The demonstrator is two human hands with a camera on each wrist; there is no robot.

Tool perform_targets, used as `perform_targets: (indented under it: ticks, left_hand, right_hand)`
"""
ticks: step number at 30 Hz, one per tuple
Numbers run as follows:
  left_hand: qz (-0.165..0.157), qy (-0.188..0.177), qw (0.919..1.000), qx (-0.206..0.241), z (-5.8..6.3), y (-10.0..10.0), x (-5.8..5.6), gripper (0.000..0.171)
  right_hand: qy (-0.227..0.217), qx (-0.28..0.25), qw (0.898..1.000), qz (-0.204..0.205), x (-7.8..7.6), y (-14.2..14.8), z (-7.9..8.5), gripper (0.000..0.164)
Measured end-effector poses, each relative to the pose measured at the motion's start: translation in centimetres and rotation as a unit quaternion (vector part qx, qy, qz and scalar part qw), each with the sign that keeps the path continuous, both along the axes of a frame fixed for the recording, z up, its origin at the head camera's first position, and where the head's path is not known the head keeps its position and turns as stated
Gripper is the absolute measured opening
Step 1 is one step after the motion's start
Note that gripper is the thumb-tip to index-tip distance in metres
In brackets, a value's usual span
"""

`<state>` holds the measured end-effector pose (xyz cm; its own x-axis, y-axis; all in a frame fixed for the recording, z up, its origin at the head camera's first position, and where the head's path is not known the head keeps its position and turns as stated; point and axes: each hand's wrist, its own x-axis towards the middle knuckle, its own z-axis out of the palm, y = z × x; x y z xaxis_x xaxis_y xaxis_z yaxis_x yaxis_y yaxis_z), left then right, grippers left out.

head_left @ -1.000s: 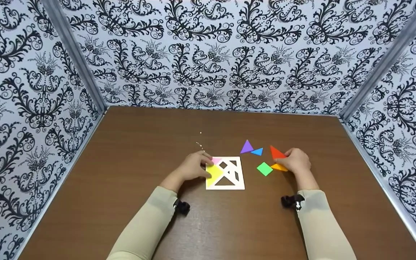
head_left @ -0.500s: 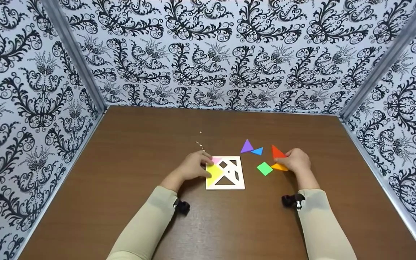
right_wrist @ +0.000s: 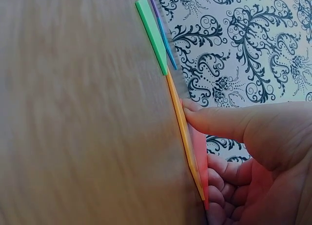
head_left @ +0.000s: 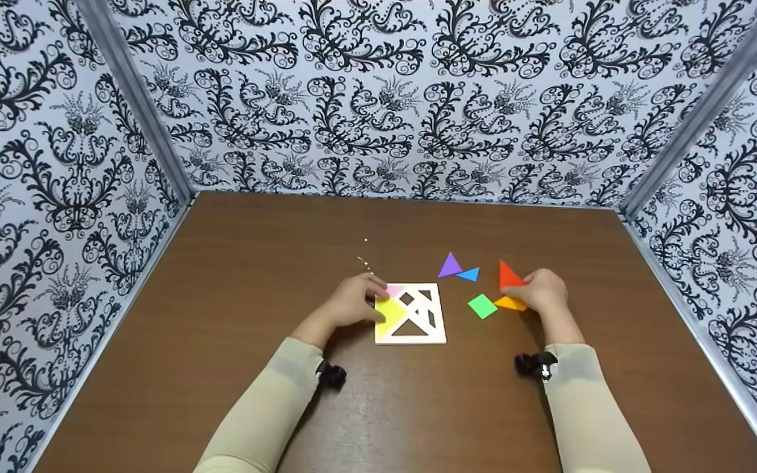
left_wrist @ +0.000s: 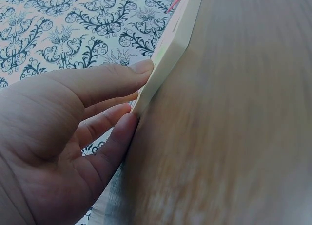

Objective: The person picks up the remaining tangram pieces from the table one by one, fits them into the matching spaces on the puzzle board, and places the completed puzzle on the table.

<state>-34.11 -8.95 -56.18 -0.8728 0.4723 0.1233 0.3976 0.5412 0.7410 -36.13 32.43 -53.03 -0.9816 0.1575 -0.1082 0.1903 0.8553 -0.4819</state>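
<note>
My left hand holds the left side of a white tangram board, thumb and fingers at its edge in the left wrist view. A yellow piece and a pink piece sit in the board; its other cut-outs show the table through them. Over to the right, my right hand pinches a red triangle, partly hidden by the thumb and fingers. An orange triangle lies just in front of the red one, close under that hand. In the right wrist view, the thumb is beside the orange triangle.
Between board and right hand lies a green square. Farther back, a purple triangle touches or nearly touches a small blue triangle. Patterned walls enclose the brown table at the back and sides.
The red triangle has shifted slightly right and away from me, turning a little under my right hand. My left hand and the board stay where they were.
</note>
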Motion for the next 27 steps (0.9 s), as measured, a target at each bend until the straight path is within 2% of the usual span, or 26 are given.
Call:
perform_targets:
  ticks: [12,20,27]
  left_hand:
    - [0.005,-0.011,0.9999,-0.007,0.04,0.04,0.01,0.042]
    - [-0.002,0.017,0.9998,-0.005,-0.08,-0.08,-0.18,0.039]
    - [-0.003,0.007,1.0000,0.000,-0.19,-0.10,-0.17,0.040]
  right_hand:
    - [0.008,-0.023,1.000,-0.003,0.14,0.31,-0.15,0.065]
    - [0.032,-0.030,0.999,-0.001,0.13,0.50,-0.19,0.057]
    - [0.048,-0.036,0.998,-0.018,0.17,0.81,-0.36,0.054]
